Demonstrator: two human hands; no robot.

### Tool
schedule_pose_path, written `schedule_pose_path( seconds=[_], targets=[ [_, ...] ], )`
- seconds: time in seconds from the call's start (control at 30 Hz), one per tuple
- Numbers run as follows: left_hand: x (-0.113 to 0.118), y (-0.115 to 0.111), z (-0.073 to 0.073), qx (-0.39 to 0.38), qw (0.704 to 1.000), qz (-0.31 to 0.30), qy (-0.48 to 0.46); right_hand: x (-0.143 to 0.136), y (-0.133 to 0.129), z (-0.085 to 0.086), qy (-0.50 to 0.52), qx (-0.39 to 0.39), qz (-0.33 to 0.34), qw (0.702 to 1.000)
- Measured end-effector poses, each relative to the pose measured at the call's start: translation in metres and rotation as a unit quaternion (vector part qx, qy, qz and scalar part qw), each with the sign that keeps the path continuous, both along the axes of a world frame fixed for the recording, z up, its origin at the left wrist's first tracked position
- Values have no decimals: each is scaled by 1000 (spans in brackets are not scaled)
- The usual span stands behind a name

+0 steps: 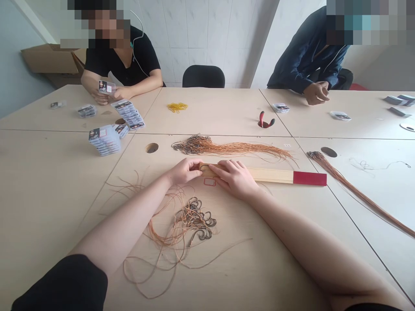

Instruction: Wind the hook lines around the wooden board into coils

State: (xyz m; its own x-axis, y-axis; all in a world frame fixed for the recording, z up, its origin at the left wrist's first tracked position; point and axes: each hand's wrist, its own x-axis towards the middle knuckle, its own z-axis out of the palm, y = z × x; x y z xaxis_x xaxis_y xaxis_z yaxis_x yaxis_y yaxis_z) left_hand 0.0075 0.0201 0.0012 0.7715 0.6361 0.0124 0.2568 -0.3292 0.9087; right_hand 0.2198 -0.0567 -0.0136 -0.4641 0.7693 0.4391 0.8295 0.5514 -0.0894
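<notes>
A long flat wooden board [272, 174] with a dark red right end lies across the table in front of me. My left hand [185, 171] pinches at the board's left end, where a dark fish hook [205, 167] rests on the wood. My right hand [236, 178] lies over the board, index finger against the hook and thumb by the near edge, gripping the board. Nearer me is a loose tangle of fish hooks [197, 220] tied to orange-brown line. Beyond the board stretches a thick bundle of hooks with line [240, 149].
Another hook bundle [356, 190] runs along the right. Red-handled pliers [266, 121] stand in a table hole. Stacked small packs [104, 140] and yellow bands [177, 106] lie farther off. Two people sit opposite; one person's hands [108, 93] hold a pack.
</notes>
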Motion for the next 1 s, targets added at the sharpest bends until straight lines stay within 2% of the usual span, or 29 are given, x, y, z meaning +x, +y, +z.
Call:
schedule_pose_path(
  seconds=[1.0],
  targets=[
    [0, 2, -2, -16, 1000, -3, 9, 2, 1, -1, -4, -3, 7, 1000]
  ],
)
